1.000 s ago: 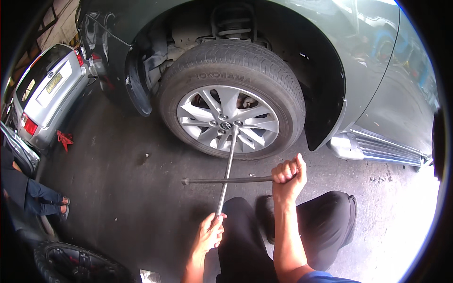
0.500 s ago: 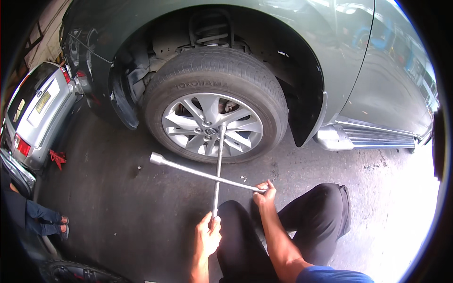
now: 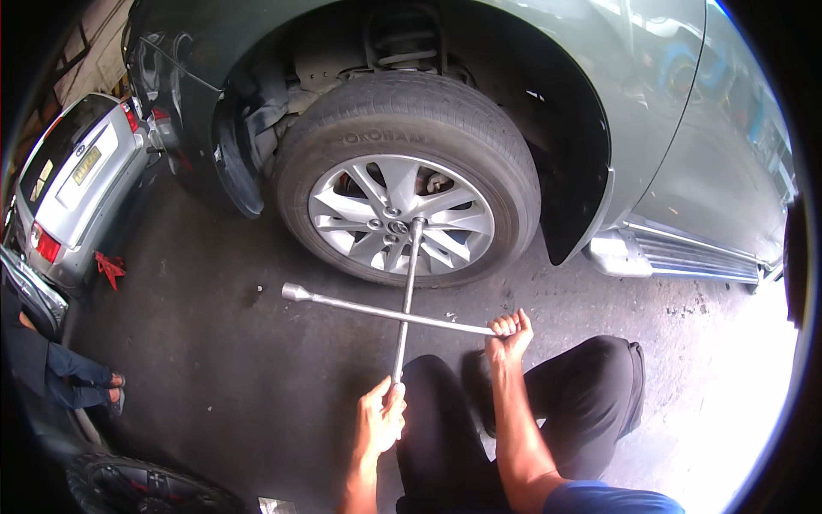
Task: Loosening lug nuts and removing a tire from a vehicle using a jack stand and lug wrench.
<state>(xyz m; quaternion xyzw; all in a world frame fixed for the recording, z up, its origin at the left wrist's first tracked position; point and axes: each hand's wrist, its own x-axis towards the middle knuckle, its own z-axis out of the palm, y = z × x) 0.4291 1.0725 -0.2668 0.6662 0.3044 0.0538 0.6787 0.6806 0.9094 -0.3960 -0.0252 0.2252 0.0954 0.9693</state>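
So both hands are busy on a silver four-way metal lug wrench (image 3: 405, 319), the cross-shaped kind, and it sits right in front of the wheel with its far end up against the hub area, just right of the round centre cap (image 3: 397, 227). Whatever nut is under that end is hidden, but a few shiny metal lug nuts (image 3: 375, 225) show around the cap. The left hand (image 3: 379, 417) is wrapped around the near end of the long bar, down by the knee in black trousers (image 3: 441, 403), while the right hand (image 3: 511, 334) is well apart from it, curled in a fist around the right end of the crossbar (the opposite end, a chunky socket, points off to the left over the dark grey floor (image 3: 214, 343)). The wheel itself is a silver multi-spoke alloy rim (image 3: 400, 182) in a black rubber tyre (image 3: 411, 111), set inside the arch of a dark grey-green car (image 3: 642, 111) with a ribbed silver side step (image 3: 698, 257) to the right. Over on the left there's a silver-white vehicle (image 3: 86, 193), a small red object (image 3: 110, 268) on the floor near it, and someone's legs in blue jeans (image 3: 77, 368).
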